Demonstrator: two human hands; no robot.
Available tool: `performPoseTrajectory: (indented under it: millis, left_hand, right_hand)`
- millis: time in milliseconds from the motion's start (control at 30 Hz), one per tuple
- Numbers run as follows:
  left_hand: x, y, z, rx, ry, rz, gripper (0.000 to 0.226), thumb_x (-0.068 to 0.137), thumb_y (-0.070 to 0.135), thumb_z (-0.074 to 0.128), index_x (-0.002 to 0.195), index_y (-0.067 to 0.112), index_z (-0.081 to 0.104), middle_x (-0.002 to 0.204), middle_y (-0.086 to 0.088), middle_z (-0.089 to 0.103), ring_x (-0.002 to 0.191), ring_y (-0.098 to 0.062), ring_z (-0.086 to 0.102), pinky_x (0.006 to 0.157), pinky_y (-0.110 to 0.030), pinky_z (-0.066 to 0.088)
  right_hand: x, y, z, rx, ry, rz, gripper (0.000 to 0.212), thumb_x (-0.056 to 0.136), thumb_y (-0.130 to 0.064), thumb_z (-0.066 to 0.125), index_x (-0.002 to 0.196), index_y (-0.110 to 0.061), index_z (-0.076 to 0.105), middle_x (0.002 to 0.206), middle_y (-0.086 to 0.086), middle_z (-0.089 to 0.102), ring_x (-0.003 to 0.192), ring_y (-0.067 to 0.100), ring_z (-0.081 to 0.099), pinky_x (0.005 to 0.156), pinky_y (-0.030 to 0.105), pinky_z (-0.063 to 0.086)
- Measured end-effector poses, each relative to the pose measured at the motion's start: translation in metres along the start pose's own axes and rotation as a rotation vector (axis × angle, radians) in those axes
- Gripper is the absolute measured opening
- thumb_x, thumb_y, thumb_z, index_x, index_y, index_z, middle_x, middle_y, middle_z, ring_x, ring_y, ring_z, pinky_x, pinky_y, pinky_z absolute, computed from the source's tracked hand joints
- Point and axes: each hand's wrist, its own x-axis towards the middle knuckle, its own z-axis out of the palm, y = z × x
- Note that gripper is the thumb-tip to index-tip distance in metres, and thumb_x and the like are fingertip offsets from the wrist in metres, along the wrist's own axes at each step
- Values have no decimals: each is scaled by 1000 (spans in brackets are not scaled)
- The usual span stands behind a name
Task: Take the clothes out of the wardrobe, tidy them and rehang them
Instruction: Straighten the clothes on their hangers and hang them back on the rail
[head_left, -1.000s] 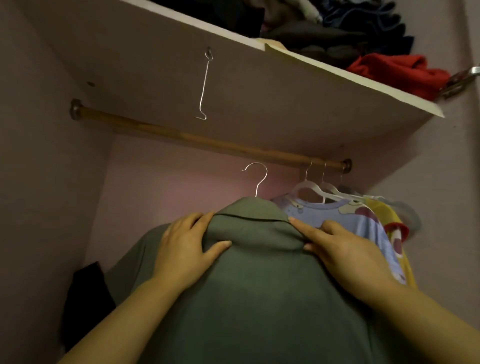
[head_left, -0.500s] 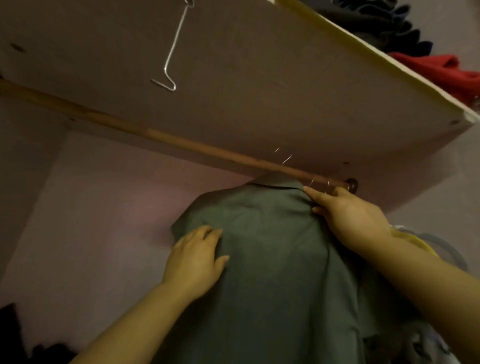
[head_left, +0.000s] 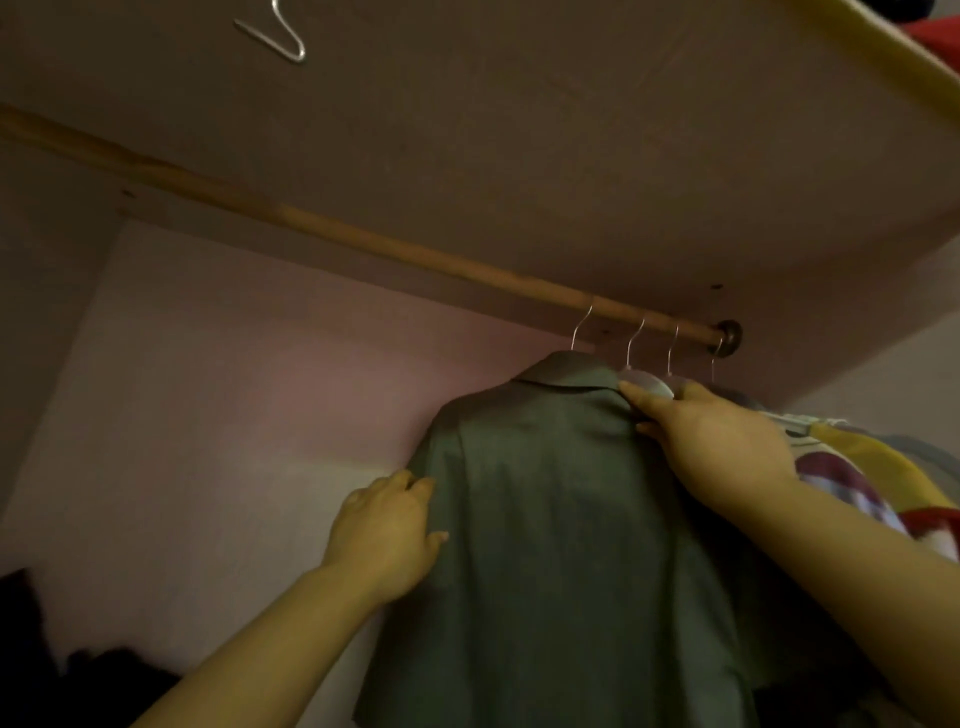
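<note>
Both bare forearms are reaching up and forward. The left hand (head_left: 387, 530) is lying flat, with its fingers relaxed and thumb spread. The right hand (head_left: 722, 447) is reaching higher, stretching its fingers leftward.

We now have the green shirt (head_left: 561, 493) hung on the rod (head_left: 363, 241).
Its hook (head_left: 582, 327) sits over the rod, where a second ago it was short of it; left hand (head_left: 387, 535) slid from collar down to the sleeve edge, right hand (head_left: 722, 447) rose with the collar.
</note>
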Motion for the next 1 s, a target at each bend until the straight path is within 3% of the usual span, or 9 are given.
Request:
performPoseTrajectory:
  millis: [133,233,300,433,533,667,767,867,1000]
  left_hand:
    - [-18,-6,5,-28,-56,-12,57,91,47,48,140,23,35,133,-1,46,117,-20,46,97,-31,39]
    - [-34,-10,6,-32,-89,-22,56,90,46,49,139,22,36,131,-3,47,116,-23,46,96,-33,39]
    - [-46,-11,8,-31,-110,-27,54,89,46,49,136,21,40,129,-4,47,115,-24,47,95,-33,39]
    - [-77,-14,19,-25,-179,-36,54,89,45,50,135,19,40,130,-6,46,117,-24,46,95,-34,38]
    - [-109,-14,28,-21,-246,-54,54,90,45,50,136,19,40,131,-6,47,117,-24,46,94,-34,38]
    - [-165,-9,29,-30,-319,-77,54,90,44,51,135,17,41,130,-7,48,116,-25,47,94,-35,40]
    - [-216,1,21,-22,-359,-112,55,90,43,51,136,17,40,132,-7,47,117,-26,47,93,-36,41]
    - [-274,23,8,-11,-419,-141,55,90,45,52,136,18,40,131,-7,47,115,-25,48,91,-36,42]
    - [-360,67,-12,-34,-535,-201,56,91,46,49,140,21,36,134,-4,45,118,-22,46,94,-34,41]
  right_hand:
    - [-3,-15,-10,-34,9,27,48,98,-41,36,144,-40,24,118,5,49,102,25,56,63,29,41]
    - [-22,-28,-15,-119,-26,17,51,96,-43,39,145,-34,27,128,8,45,118,28,45,88,36,41]
    - [-43,-36,-16,-137,-39,-11,50,95,-46,40,143,-36,31,143,10,35,131,30,31,106,43,28]
    - [-97,-56,-15,-55,-79,-51,44,93,-48,35,135,-38,44,147,6,35,139,29,21,115,48,9]
    - [-142,-74,-12,18,-187,-58,45,89,-43,52,133,-31,51,135,8,48,130,31,37,112,49,18]
    - [-208,-91,-12,140,-245,-83,48,70,-29,80,114,-16,68,107,17,65,102,38,60,93,52,44]
    - [-261,-101,-24,228,-356,-113,50,79,-35,71,125,-20,60,117,11,61,111,35,55,98,45,39]
    - [-321,-106,-45,276,-498,-136,51,92,-43,46,141,-34,35,135,-3,44,125,22,41,102,30,27]
    - [-411,-94,-80,378,-655,-139,46,96,-37,36,141,-36,29,137,-7,40,125,16,38,101,27,27]
